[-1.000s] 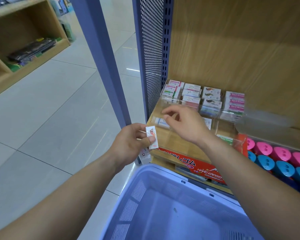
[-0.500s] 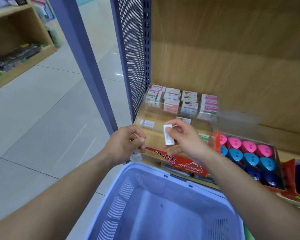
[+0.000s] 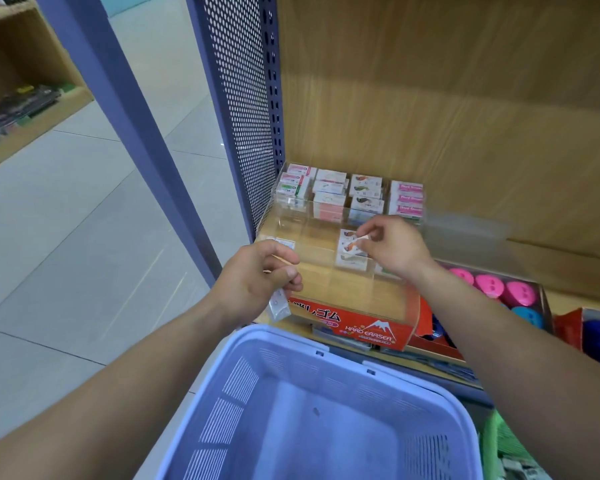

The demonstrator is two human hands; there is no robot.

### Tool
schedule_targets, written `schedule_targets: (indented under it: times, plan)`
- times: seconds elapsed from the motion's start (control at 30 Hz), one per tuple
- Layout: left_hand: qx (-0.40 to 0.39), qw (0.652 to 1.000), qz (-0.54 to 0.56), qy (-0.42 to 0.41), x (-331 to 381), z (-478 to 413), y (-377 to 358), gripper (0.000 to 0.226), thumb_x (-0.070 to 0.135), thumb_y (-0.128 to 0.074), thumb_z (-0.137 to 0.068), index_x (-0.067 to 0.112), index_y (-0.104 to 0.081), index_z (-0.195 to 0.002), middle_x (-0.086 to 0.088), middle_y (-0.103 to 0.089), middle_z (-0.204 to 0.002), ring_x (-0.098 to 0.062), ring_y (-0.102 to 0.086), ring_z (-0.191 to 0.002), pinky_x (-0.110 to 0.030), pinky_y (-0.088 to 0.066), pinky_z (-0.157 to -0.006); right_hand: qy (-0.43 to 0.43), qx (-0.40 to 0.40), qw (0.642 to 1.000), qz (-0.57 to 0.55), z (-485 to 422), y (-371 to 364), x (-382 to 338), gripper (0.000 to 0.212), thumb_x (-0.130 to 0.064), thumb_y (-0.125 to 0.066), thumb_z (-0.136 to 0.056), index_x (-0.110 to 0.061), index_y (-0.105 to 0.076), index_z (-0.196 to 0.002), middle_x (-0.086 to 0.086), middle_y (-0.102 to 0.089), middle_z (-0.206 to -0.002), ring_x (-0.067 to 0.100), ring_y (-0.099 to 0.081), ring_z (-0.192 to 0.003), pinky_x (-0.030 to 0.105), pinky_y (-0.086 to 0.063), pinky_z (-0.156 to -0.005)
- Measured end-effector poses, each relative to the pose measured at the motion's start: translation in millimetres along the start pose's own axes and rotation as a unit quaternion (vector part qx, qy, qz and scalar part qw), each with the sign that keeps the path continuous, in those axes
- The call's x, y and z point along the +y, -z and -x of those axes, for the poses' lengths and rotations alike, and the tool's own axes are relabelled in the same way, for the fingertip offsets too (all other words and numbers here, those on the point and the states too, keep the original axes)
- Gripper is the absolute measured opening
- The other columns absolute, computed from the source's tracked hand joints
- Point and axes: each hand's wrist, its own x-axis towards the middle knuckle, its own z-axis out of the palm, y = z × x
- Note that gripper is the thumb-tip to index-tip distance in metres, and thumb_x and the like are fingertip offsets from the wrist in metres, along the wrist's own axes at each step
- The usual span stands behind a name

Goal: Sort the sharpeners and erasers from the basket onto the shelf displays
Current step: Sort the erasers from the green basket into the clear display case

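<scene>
Leftmost, the left hand (image 3: 257,282) curls its fingers round a small clear packet (image 3: 279,308) that hangs beneath it, just above the lilac basket (image 3: 274,336). Further right, a white eraser (image 3: 355,241) with orange print is pinched between thumb and fingertips of the right hand (image 3: 394,249), touching a stack of like erasers (image 3: 350,261) in the clear display tray (image 3: 291,220). Pink sharpeners (image 3: 489,284) sit rightmost.

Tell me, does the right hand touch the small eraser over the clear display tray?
Touching. The head view shows the right hand pinching the eraser between thumb and fingertips, with no gap, over the clear display tray.
</scene>
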Motion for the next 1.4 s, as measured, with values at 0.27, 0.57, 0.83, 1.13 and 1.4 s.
schedule_targets:
  times: [0.27, 0.57, 0.83, 1.13, 1.4]
  plan:
    - [0.018, 1.000, 0.003, 0.012, 1, -8, -1, 0.011, 0.008, -0.064, -0.097, 0.013, -0.065, -0.106, -0.007, -0.078, -0.086, -0.015, -0.075, -0.086, -0.038, -0.055, -0.089, 0.056, -0.090, 0.983, 0.153, -5, -12, 12, 0.039, -0.037, -0.046, -0.102, -0.013, -0.074, -0.090, 0.003, -0.076, -0.104, 0.022, -0.069, -0.089, 0.042, -0.057, -0.081]
    - [0.018, 1.000, 0.015, -0.006, 13, -8, -13, 0.011, 0.006, -0.061, -0.099, 0.012, -0.065, -0.107, -0.008, -0.076, -0.086, -0.012, -0.075, -0.082, -0.017, -0.048, -0.062, 0.071, -0.055, 0.992, -0.092, 82, 1, -45, 0.008, -0.030, -0.065, -0.096, -0.030, -0.072, -0.100, -0.013, -0.073, -0.095, 0.002, -0.064, -0.080, 0.019, -0.048, -0.072]
    - [0.024, 0.996, 0.076, -0.034, 27, -3, -26, 0.011, 0.005, -0.063, -0.097, 0.015, -0.066, -0.102, -0.014, -0.076, -0.092, -0.016, -0.074, -0.082, -0.031, -0.058, -0.076, -0.064, -0.084, 0.917, -0.385, 115, -1, -68, 0.028, -0.003, -0.076, -0.086, -0.009, -0.060, -0.109, 0.008, -0.073, -0.083, 0.025, -0.071, -0.074, 0.042, -0.060, -0.076]
    - [-0.044, 0.998, 0.042, -0.016, 30, 3, -30, 0.013, 0.003, -0.071, -0.090, 0.009, -0.068, -0.101, -0.001, -0.067, -0.078, -0.010, -0.066, -0.068, -0.027, -0.061, -0.070, -0.069, -0.029, 0.889, -0.451, 112, 22, -52, 0.018, 0.002, -0.068, -0.091, -0.006, -0.065, -0.107, 0.013, -0.066, -0.089, 0.017, -0.069, -0.069, 0.026, -0.059, -0.068]
    - [-0.045, 0.999, 0.007, -0.023, 22, 4, -30, 0.025, 0.002, -0.071, -0.090, 0.015, -0.065, -0.111, -0.007, -0.068, -0.090, -0.013, -0.067, -0.075, -0.029, -0.062, -0.079, -0.129, -0.133, 0.885, -0.427, 108, 13, -50, 0.014, -0.012, -0.073, -0.090, -0.009, -0.064, -0.101, 0.008, -0.071, -0.088, 0.017, -0.068, -0.079, 0.036, -0.061, -0.069]
